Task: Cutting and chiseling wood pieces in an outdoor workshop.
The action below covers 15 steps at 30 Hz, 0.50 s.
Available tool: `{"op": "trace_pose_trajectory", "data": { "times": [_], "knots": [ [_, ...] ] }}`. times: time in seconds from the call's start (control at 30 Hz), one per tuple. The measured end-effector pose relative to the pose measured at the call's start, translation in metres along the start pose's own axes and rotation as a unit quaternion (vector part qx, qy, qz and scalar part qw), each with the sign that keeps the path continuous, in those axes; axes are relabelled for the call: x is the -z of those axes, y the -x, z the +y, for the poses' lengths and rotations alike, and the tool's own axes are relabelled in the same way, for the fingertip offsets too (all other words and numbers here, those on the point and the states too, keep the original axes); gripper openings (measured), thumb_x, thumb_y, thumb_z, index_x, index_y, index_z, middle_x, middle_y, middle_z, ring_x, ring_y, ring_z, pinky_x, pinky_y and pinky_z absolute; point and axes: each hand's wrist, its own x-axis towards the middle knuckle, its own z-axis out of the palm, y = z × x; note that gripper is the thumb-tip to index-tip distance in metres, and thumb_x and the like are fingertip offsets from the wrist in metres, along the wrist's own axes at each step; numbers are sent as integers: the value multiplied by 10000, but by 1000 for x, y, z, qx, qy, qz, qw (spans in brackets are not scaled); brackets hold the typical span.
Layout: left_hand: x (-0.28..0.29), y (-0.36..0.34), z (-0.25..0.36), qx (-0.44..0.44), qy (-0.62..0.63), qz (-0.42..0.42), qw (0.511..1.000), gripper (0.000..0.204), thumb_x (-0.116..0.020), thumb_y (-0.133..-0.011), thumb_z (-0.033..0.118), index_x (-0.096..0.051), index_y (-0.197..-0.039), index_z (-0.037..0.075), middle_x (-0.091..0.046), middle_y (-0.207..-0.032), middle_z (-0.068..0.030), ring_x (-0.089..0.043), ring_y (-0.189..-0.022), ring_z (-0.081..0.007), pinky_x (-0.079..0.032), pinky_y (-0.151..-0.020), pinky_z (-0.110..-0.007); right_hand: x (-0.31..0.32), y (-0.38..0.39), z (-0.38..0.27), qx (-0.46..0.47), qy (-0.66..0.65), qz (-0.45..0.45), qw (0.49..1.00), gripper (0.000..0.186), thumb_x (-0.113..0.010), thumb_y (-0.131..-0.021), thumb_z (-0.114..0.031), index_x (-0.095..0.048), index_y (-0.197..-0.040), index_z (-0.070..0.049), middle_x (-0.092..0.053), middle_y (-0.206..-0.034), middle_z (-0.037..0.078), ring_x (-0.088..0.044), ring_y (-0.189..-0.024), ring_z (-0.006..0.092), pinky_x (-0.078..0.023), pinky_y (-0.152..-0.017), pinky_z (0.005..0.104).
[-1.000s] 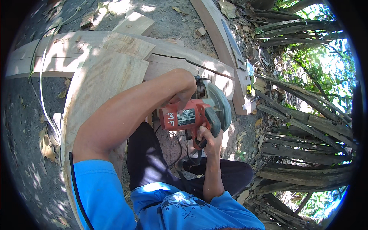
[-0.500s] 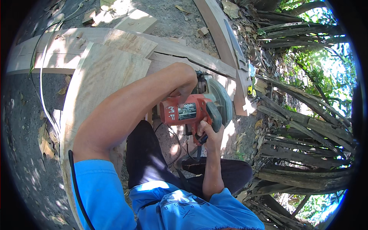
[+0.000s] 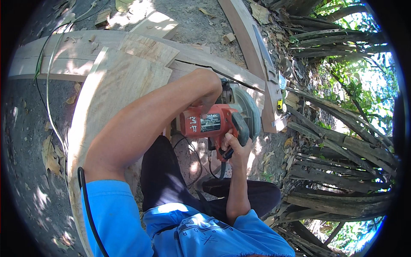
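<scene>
A red circular saw (image 3: 201, 122) with a grey blade guard (image 3: 246, 107) sits over pale timber (image 3: 233, 79). My right hand (image 3: 239, 150) is closed round its rear handle, below the guard. My left hand (image 3: 206, 92) bends down onto the front of the saw with fingers curled against it, their tips partly hidden; the left forearm crosses a broad pale board (image 3: 102, 90). A black power cord (image 3: 195, 162) hangs in a loop below the motor.
Long beams (image 3: 60, 55) lie across the ground. At the upper right a plank (image 3: 239, 38) carries a hand saw (image 3: 263, 51) and a yellow tape measure (image 3: 280, 106). A fence of rough poles (image 3: 338, 171) lines the right side. Pale cables (image 3: 51, 107) run down the left.
The saw and both hands have shifted slightly up and to the right in the picture, while the surrounding timber appears slightly shifted too. Both hands keep their hold.
</scene>
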Motion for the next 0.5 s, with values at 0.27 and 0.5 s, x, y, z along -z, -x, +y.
{"op": "trace_pose_trajectory", "data": {
  "times": [0.27, 0.5],
  "knots": [
    [3, 8, -4, 19, 7, 25, 999, 486, -847, -720, 415, -768, -998, 24, -751, -1001, -119, -720, -874, -250, -562, -773, -373, -5, -6, -4, -1, 2, 9, 1000, 159, -703, -852, -86, -603, -927, 12, -560, -629, 43, -535, -526, 128, -422, -520, 265],
    [5, 7, -10, 30, 27, 17, 999, 496, -856, -713, 425, -762, -984, 21, -750, -974, -107, -715, -846, -242, -557, -755, -368, -9, -12, -8, -7, -2, 15, 1000, 127, -700, -855, -77, -617, -905, 5, -567, -626, 28, -534, -532, 113, -408, -525, 253]
  ]
}}
